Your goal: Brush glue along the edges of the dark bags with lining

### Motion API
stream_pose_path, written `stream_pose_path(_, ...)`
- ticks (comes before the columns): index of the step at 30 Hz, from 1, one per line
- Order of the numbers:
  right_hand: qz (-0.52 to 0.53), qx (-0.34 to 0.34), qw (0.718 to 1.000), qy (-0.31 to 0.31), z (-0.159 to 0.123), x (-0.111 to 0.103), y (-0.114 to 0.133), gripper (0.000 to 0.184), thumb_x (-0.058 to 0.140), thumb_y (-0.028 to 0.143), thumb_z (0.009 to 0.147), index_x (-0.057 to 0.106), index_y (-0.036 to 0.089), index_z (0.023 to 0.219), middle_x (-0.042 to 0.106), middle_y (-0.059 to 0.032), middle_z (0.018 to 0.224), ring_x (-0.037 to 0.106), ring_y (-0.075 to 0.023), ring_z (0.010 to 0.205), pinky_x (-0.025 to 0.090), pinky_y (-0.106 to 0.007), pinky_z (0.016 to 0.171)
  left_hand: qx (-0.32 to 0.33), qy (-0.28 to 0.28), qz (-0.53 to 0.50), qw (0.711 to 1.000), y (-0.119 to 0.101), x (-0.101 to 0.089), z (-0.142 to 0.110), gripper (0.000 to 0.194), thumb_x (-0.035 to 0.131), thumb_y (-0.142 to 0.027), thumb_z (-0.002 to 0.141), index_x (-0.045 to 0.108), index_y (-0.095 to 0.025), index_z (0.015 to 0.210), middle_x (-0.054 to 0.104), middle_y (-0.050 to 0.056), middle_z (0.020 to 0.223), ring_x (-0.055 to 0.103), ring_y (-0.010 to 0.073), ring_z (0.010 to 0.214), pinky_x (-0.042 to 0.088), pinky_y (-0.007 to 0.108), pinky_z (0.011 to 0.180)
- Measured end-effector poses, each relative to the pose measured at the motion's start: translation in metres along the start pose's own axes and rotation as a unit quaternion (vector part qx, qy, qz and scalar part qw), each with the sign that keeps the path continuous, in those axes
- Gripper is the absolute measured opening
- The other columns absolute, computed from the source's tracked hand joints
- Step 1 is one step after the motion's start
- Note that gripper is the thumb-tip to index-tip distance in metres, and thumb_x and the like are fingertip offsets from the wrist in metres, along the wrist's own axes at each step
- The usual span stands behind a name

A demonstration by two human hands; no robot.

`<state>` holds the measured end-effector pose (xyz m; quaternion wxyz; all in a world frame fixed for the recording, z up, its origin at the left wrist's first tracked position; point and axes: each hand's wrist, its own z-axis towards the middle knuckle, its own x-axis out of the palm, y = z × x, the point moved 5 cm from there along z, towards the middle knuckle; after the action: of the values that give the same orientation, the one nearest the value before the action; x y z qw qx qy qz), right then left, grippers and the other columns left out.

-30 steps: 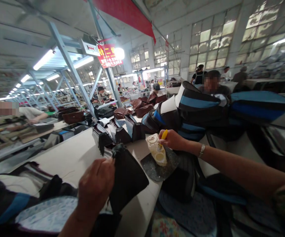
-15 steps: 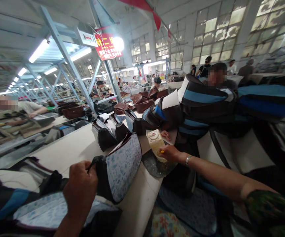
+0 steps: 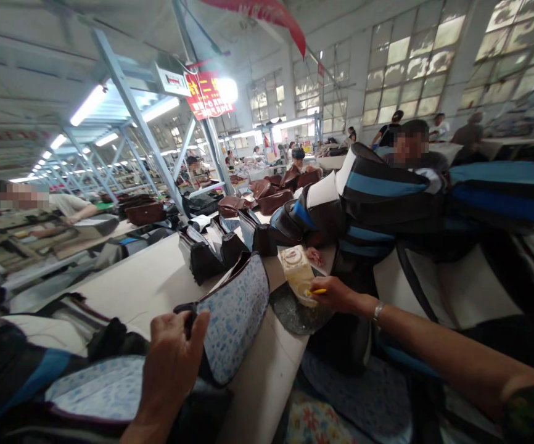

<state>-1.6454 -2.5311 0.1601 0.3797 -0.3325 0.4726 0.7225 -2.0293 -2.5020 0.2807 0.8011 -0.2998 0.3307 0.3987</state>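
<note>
My left hand [image 3: 174, 361] grips the dark edge of a bag panel [image 3: 234, 317] with pale blue patterned lining, held upright at the near edge of the white worktable [image 3: 142, 287]. My right hand [image 3: 336, 293] reaches out to the right and pinches a thin yellow tool [image 3: 317, 291]. The tool's tip touches a pale, glue-smeared pot [image 3: 297, 272] that stands on a dark round plate [image 3: 299, 314].
Several small dark and brown bags [image 3: 230, 243] stand along the table. Tall stacks of black, blue and white bags [image 3: 387, 197] rise at right. More panels [image 3: 54, 382] lie near my left arm. Other people [image 3: 412, 145] work at neighbouring tables [image 3: 49, 237].
My left hand has turned the panel so its blue lining faces me. My right hand dropped from above the pot to its base, with the yellow tool now lying level.
</note>
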Motion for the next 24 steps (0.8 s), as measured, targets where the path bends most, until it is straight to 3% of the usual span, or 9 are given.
stream_pose_path(3, 0.001, -0.016, 1.0, 0.004, -0.003, -0.006, 0.003, 0.006, 0.064, 0.019, 0.082, 0.068, 0.015, 0.085, 0.07, -0.0064, 0.084, 0.062, -0.0178, 0.076, 0.044, -0.027, 0.07, -0.011, 0.009, 0.054, 0.998, -0.012, 0.006, -0.006, 0.051, 0.055, -0.052, 0.084, 0.062, -0.008, 0.11, 0.053, 0.016, 0.105, 0.05, 0.0324, 0.106, 0.05, 0.044, 0.094)
stream_pose_path(7, -0.002, -0.015, 1.0, 0.001, -0.003, -0.013, 0.009, 0.011, 0.058, 0.019, 0.087, 0.067, 0.014, 0.089, 0.068, -0.0091, 0.087, 0.061, -0.0182, 0.077, 0.045, -0.029, 0.072, -0.04, 0.018, 0.036, 0.998, -0.012, 0.013, -0.004, 0.052, 0.054, -0.038, 0.085, 0.056, -0.006, 0.126, 0.047, 0.015, 0.111, 0.052, 0.0296, 0.105, 0.051, 0.042, 0.094)
stream_pose_path(13, -0.003, -0.059, 0.996, 0.065, -0.01, -0.009, 0.024, 0.012, 0.057, 0.009, 0.08, 0.066, 0.017, 0.081, 0.065, -0.0073, 0.085, 0.059, -0.0179, 0.075, 0.041, -0.028, 0.068, -0.148, 0.012, -0.033, 0.988, 0.004, 0.011, -0.002, 0.043, 0.051, -0.036, 0.088, 0.065, -0.011, 0.121, 0.053, 0.014, 0.104, 0.059, 0.0279, 0.096, 0.052, 0.041, 0.089)
stream_pose_path(17, 0.002, -0.054, 0.997, 0.058, -0.009, -0.01, 0.03, 0.015, 0.053, 0.008, 0.08, 0.065, 0.017, 0.081, 0.065, -0.0097, 0.087, 0.06, -0.0193, 0.075, 0.041, -0.03, 0.068, -0.153, -0.001, -0.032, 0.988, 0.005, 0.006, -0.003, 0.047, 0.049, -0.041, 0.09, 0.064, -0.011, 0.123, 0.056, 0.014, 0.102, 0.058, 0.0291, 0.099, 0.05, 0.042, 0.092)
stream_pose_path(21, 0.028, -0.056, 0.996, 0.056, -0.01, -0.012, 0.04, 0.012, 0.059, 0.007, 0.071, 0.063, 0.018, 0.069, 0.065, -0.0078, 0.073, 0.058, -0.0181, 0.065, 0.039, -0.029, 0.061, -0.168, -0.01, -0.06, 0.984, 0.008, 0.005, -0.004, 0.051, 0.054, -0.044, 0.086, 0.066, -0.008, 0.12, 0.058, 0.016, 0.101, 0.057, 0.032, 0.101, 0.048, 0.045, 0.094)
stream_pose_path(24, 0.061, -0.04, 0.997, 0.008, -0.002, -0.026, 0.053, 0.007, 0.062, 0.013, 0.072, 0.063, 0.018, 0.066, 0.065, -0.0063, 0.068, 0.058, -0.018, 0.063, 0.04, -0.029, 0.062, -0.187, -0.015, -0.108, 0.976, 0.014, 0.006, -0.004, 0.045, 0.053, -0.038, 0.083, 0.072, -0.008, 0.111, 0.061, 0.017, 0.098, 0.058, 0.0333, 0.099, 0.046, 0.046, 0.095)
